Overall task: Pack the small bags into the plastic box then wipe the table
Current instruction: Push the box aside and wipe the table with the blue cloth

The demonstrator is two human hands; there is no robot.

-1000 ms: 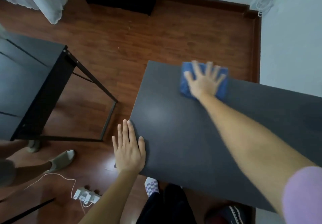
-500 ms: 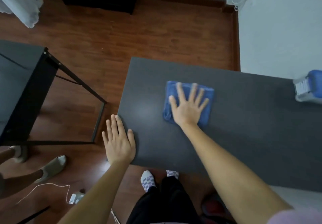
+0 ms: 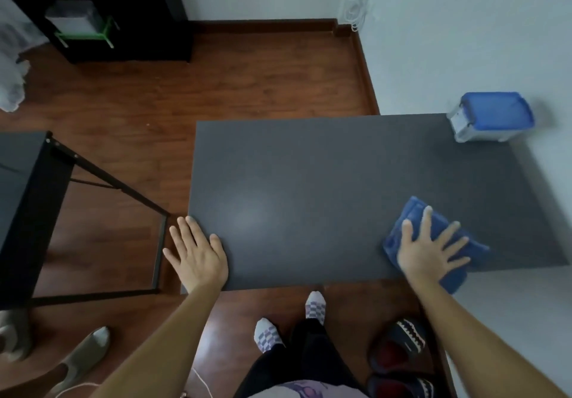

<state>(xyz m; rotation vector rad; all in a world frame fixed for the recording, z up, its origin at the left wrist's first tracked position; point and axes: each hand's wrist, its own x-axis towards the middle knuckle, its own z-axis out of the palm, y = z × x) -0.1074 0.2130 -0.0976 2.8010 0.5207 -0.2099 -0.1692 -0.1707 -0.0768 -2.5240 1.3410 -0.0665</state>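
Observation:
A dark grey table fills the middle of the view. My right hand lies flat with spread fingers on a blue cloth at the table's near right corner, and part of the cloth hangs past the front edge. My left hand rests flat on the near left corner, fingers apart, holding nothing. A clear plastic box with a blue lid stands closed at the far right corner. No small bags are visible.
A second black table stands to the left across a gap of wooden floor. A black shelf unit is at the back left. Slippers lie under the table's right side. Another person's shoe is at lower left.
My right hand has swept the blue cloth from the far left of the table toward me and to the near right corner. The view has shifted right, bringing the box fully in.

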